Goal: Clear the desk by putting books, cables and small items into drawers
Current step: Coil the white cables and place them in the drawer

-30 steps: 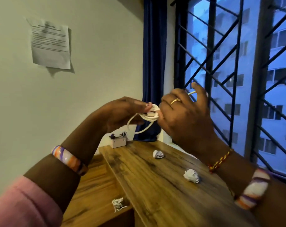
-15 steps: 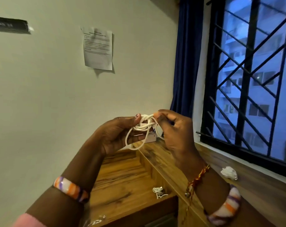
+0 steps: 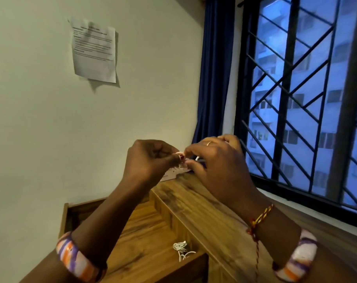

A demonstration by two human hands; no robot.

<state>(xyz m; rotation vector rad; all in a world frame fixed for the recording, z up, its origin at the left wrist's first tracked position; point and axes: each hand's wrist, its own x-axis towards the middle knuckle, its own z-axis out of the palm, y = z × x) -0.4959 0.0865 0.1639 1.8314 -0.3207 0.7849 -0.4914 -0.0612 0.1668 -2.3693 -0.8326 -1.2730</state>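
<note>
The white cable (image 3: 197,158) is up in the air above the far end of the wooden desk (image 3: 220,217), almost wholly hidden between two hands; only small pale bits of it show at the fingertips. The left hand (image 3: 151,161) has its fingers curled in, pinching the cable at the tips. The right hand (image 3: 216,164) meets it from the other side, thumb and fingers also closed on the cable, a ring on one finger. Both wrists wear striped bangles, and a red and yellow thread is tied around the right one. Lower down, another small white cord bundle (image 3: 181,251) lies on the lower wooden surface beside the desk. A printed paper (image 3: 93,51) is stuck on the wall, and a blue curtain (image 3: 214,78) hangs by the barred window (image 3: 296,99).
</note>
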